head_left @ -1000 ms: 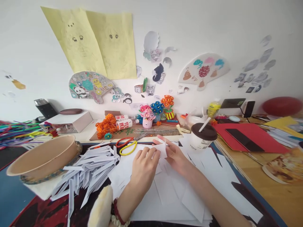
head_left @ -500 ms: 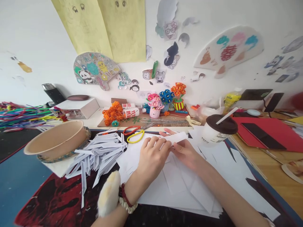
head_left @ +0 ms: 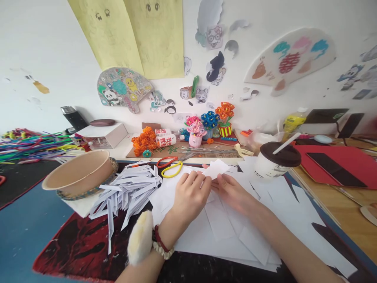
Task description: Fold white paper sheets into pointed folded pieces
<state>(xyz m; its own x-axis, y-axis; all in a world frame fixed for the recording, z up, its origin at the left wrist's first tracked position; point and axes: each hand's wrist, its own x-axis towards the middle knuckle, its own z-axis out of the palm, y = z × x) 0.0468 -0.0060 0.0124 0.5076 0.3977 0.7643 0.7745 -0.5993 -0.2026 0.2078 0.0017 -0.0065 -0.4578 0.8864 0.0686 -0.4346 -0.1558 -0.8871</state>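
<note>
Between my two hands, above the spread white sheets (head_left: 218, 224), is a small folded piece of white paper (head_left: 217, 169). My left hand (head_left: 192, 194), with a fluffy band and scrunchies at its wrist, grips the paper's near left side, fingers curled. From the right, my right hand (head_left: 231, 192) pinches the same paper with its thumb on top; its other fingers are partly hidden behind it. A heap of folded white paper strips (head_left: 126, 188) lies left of my hands. Scissors with red and yellow handles (head_left: 172, 169) rest just beyond them.
A large tan bowl (head_left: 78, 173) stands at the left. On the right are a lidded cup with a straw (head_left: 277, 161) and a phone (head_left: 335, 169) on a red folder. Potted craft flowers (head_left: 196, 131) line the back shelf, near orange flowers (head_left: 144, 141).
The paper between my hands has turned and now shows an angled, pointed upper edge instead of a long flat one. The view has shifted slightly, moving the surroundings a little rightward.
</note>
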